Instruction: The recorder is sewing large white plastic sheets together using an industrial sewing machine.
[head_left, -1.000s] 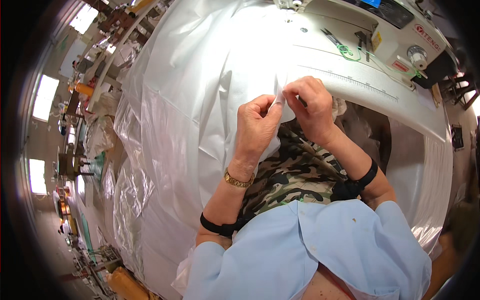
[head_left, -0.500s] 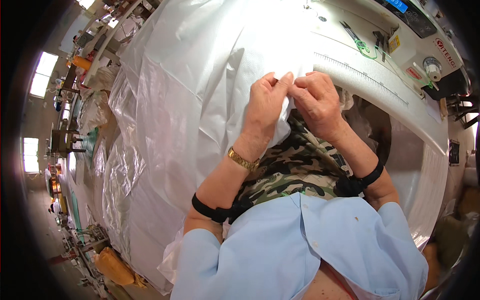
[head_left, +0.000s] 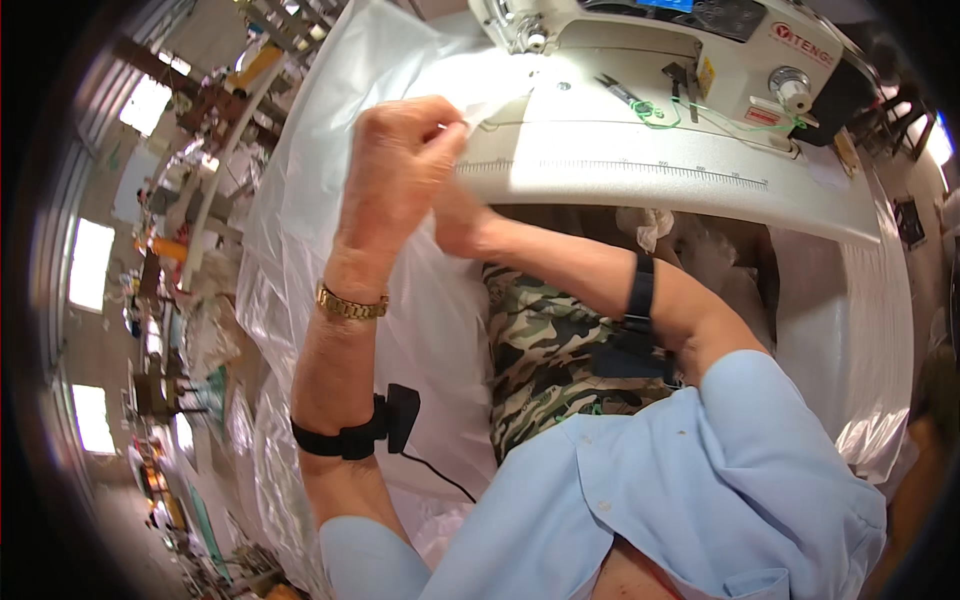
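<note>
My left hand (head_left: 402,170) is raised over the left part of the sewing table, fingers closed in a pinch on the edge of a white plastic sheet (head_left: 300,190). A thin strip of the sheet runs from these fingertips toward the sewing machine's needle area (head_left: 530,40). My right hand (head_left: 462,215) is just below and behind the left one; its fingers are hidden and blurred, so their hold cannot be made out. The sheet drapes off the table on the left, beside my lap. The white sewing machine (head_left: 745,70) stands at the far side.
On the table (head_left: 700,205), thread snips (head_left: 618,90) lie with green thread (head_left: 655,115) and a dark metal tool (head_left: 677,78). A ruler scale (head_left: 600,164) runs along the near side. Crumpled plastic (head_left: 645,225) hangs under the table. Workshop benches line the left.
Both hands have moved left from the table's front edge, carrying the sheet's edge. The right hand has gone behind the left. The view has shifted, showing more of the sewing machine.
</note>
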